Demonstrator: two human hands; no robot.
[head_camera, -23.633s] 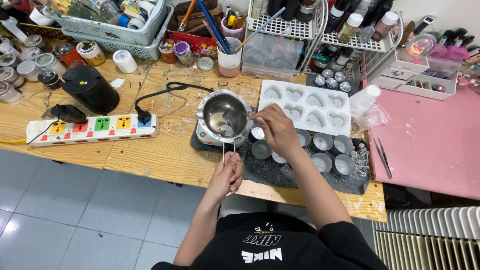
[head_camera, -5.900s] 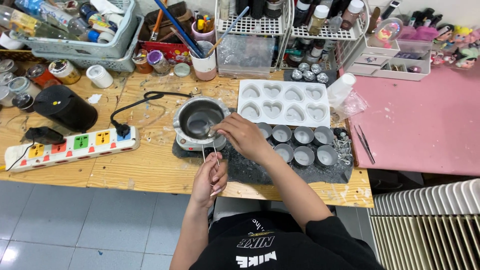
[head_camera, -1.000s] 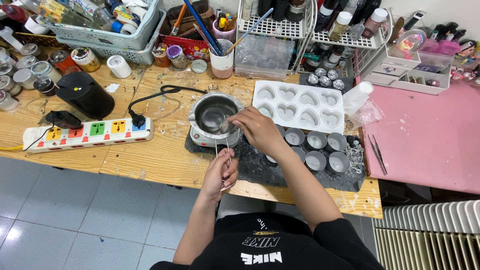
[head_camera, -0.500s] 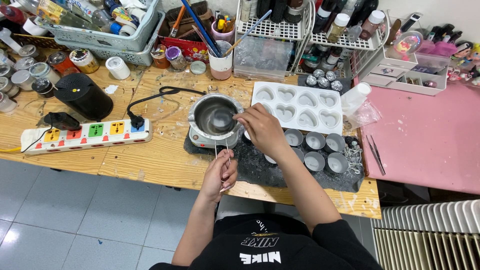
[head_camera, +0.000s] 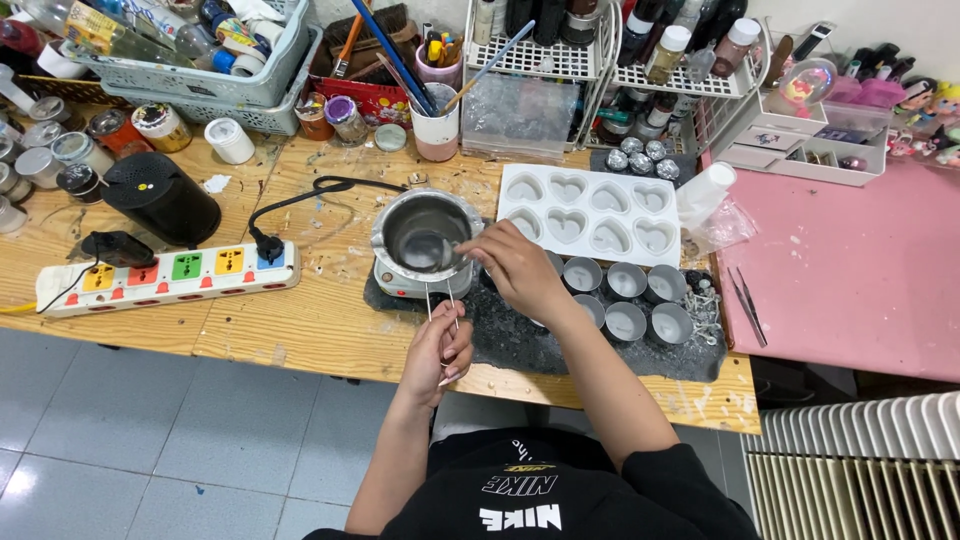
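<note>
A small metal melting pot stands on a white heater base at the left end of a dark mat. My left hand grips the pot's thin wire handle at the table's front edge. Over the pot's right rim, my right hand pinches something small that I cannot make out. Several small round metal cups sit on the mat to the right. Behind them lies a white mould with heart-shaped cavities.
A power strip with coloured sockets and a black cylinder lie to the left. Baskets, jars, a brush cup and a wire rack line the back. Tweezers rest on a pink table at right.
Both hands keep their places at the pot; the right hand's fingers shift slightly over the rim. The view has drifted a little.
</note>
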